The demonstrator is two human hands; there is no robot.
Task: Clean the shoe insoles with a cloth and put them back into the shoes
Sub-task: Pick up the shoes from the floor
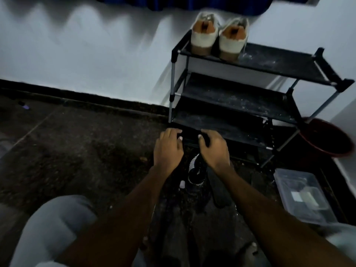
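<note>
- Nearest, at lower left: a knee in pale grey fabric point(55, 224), bent low, probably to bring the floor work within easy reach.
- Both forearms stretched forward and converging on one spot rather than two.
- On the floor between the wrists: a dark shoe point(196, 170) with white patterning. Just to its right, a flat dark strip point(219, 187), shaped like an insole but too dim to be sure. Probably left out here to be at hand for wiping and refitting.
- Further right on the floor: a clear plastic box point(300, 197), contents blurred.
- Next, the left hand point(167, 147): palm down, fingers reaching forward over a dark item point(190, 138). Gripping or only resting on it: impossible to tell.
- Alongside, the right hand point(213, 149): fingers curled round the other end of that dark item, thumb tucked against it. Shoe, insole or cloth: too dark to say. Taken from both sides, likely to steady it.
- No cloth plainly visible anywhere.
- Behind the hands: a black shoe rack point(279, 62), shelves dusty, with the dark item right at its bottom shelf edge.
- Beside the rack, at right: a red basin point(327, 139).
- Farthest, on the top shelf: a pair of white shoes point(204, 37), heels outward, parked by the wall, well clear of the work.
</note>
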